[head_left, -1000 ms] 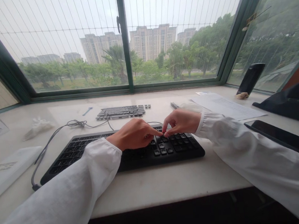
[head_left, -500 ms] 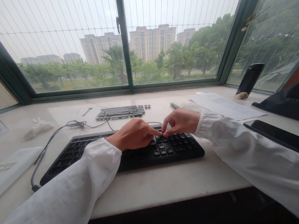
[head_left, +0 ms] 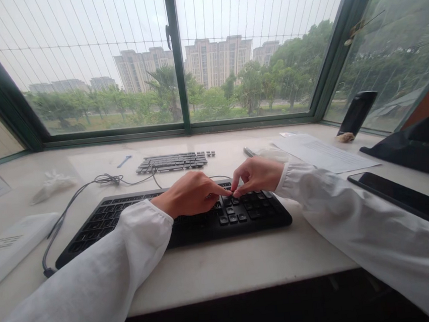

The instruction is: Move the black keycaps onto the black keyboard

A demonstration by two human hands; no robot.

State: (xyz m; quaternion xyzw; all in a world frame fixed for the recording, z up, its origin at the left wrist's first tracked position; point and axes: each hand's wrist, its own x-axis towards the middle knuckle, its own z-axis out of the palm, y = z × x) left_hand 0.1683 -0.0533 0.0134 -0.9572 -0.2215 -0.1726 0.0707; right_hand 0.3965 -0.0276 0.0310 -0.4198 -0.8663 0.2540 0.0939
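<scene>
A black keyboard (head_left: 197,237) lies on the white ledge, and many of its keys on the left look like bare sockets. My left hand (head_left: 187,194) is over its middle, index finger stretched to the right and the other fingers curled under. That fingertip meets the fingertips of my right hand (head_left: 257,174) above the navigation keys. The right thumb and index finger are bent together in a pinch; whatever is between them is too small to make out. Behind the keyboard, loose keycaps (head_left: 172,162) are laid out in rows.
A cable (head_left: 106,179) curls along the left. A small blue tool (head_left: 124,161), a crumpled white bag (head_left: 54,185) and a white box (head_left: 14,246) are on that side. To the right are a paper sheet (head_left: 316,152), a black phone (head_left: 404,201) and a dark upright object (head_left: 357,114).
The whole view has shifted very slightly. Both hands keep nearly the same pose at the same spot on the keyboard.
</scene>
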